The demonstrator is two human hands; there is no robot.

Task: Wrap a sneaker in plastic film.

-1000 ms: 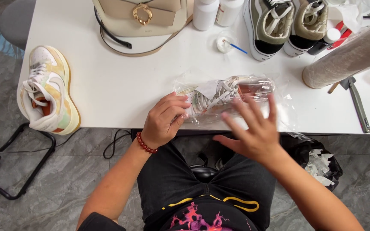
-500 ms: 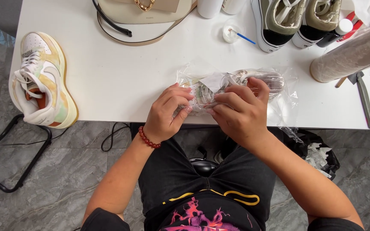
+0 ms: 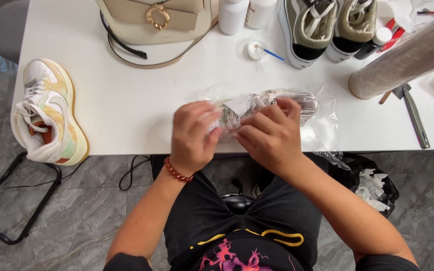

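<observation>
Head view, left hand [image 3: 192,135], right hand [image 3: 269,135] covering clear-wrapped bundle [image 3: 277,103], contents unclear

Head-worn camera, looking steeply down, close over white table [image 3: 126,110]

White table [image 3: 126,105] seen from above, over grey stone-patterned floor [image 3: 76,200]. At far edge: beige handbag [image 3: 156,20] with gold ring clasp and dark strap, beside two white bottles [image 3: 247,12]. Just right of those, a small white cap [image 3: 253,49] with a blue-handled swab [image 3: 269,52] resting in it. Pair of olive-and-cream sneakers [image 3: 330,25], toes toward near edge. Large roll of clear film [image 3: 408,55] lying tilted at right, a grey scraper [image 3: 414,113] near it. White, yellow and pale green sneaker [image 3: 46,113] overhanging left table edge. Black metal frame [image 3: 16,206] on floor at left; black bag with white scraps [image 3: 375,185] under table at right.
</observation>
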